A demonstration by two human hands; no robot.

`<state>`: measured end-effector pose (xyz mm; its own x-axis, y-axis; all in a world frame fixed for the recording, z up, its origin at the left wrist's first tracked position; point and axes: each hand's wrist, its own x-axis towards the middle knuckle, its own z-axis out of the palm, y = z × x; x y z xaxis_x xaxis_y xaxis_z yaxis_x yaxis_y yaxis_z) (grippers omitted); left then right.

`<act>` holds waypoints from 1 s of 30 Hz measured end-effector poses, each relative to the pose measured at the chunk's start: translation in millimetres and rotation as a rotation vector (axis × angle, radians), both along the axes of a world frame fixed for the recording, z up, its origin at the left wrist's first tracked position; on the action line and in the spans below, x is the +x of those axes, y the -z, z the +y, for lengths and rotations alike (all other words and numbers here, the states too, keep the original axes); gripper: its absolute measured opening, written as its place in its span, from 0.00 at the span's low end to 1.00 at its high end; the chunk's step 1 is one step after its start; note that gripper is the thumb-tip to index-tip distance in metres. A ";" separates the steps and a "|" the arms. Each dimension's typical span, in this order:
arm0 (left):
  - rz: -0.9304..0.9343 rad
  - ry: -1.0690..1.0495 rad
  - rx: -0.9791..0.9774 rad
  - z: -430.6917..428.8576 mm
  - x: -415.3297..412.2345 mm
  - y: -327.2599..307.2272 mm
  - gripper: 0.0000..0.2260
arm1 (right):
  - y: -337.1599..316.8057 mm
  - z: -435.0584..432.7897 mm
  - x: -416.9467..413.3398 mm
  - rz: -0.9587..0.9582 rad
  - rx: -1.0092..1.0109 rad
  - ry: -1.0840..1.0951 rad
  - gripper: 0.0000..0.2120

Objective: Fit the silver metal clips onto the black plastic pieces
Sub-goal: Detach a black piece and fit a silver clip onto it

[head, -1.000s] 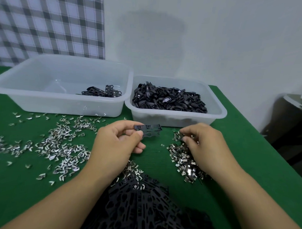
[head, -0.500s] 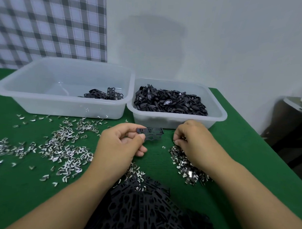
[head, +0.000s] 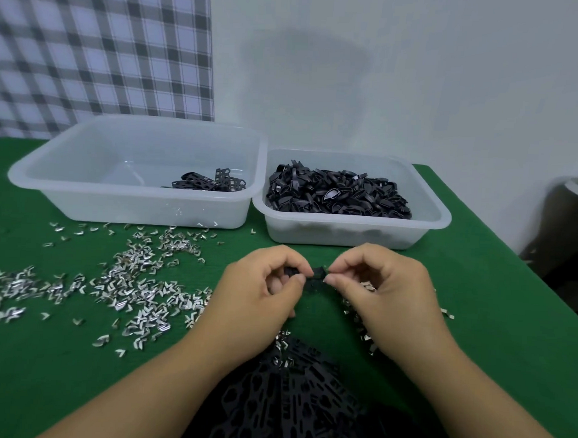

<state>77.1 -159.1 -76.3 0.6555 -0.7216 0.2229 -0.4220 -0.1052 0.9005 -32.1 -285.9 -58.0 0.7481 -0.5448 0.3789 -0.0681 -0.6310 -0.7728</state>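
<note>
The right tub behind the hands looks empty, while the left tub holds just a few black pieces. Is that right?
Not quite. The right tub is not empty: it is heaped with black plastic parts, as the head view shows. The left tub does hold just a few black pieces.

The left hand [head: 259,290] and right hand [head: 387,287] hide most of the black piece [head: 314,274] they pinch; we cannot tell what else they hold. The black pile [head: 300,406] runs off the bottom edge, the loose clips [head: 3,294] off the left.
</note>
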 end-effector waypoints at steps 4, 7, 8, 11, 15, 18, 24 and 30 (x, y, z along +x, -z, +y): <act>-0.031 0.039 -0.014 0.8 -1.3 -2.4 0.05 | 0.8 7.2 1.2 -0.013 -0.119 -0.052 0.10; -0.023 0.044 -0.035 0.4 -1.5 -2.8 0.06 | 1.4 9.7 1.5 -0.024 -0.179 -0.081 0.09; -0.019 0.040 -0.043 0.3 -1.8 -2.9 0.06 | 1.5 9.8 1.1 -0.033 -0.181 -0.091 0.09; 0.001 0.021 -0.066 0.4 -2.5 -4.3 0.08 | 1.9 7.2 -0.7 -0.077 -0.225 -0.088 0.07; 0.024 0.025 -0.076 0.8 -3.6 -6.6 0.09 | 3.5 5.1 -0.5 -0.078 -0.310 -0.064 0.04; 0.105 0.043 -0.112 1.1 -3.7 -6.9 0.08 | 4.8 3.4 -0.5 -0.096 -0.339 -0.019 0.04; 0.217 0.014 -0.149 -1.9 -1.0 -2.1 0.12 | 5.4 -0.1 -2.4 -0.131 -0.394 0.034 0.03; 0.288 -0.009 -0.133 -3.6 1.8 -0.2 0.08 | 6.3 1.3 -1.5 -0.089 -0.484 0.049 0.03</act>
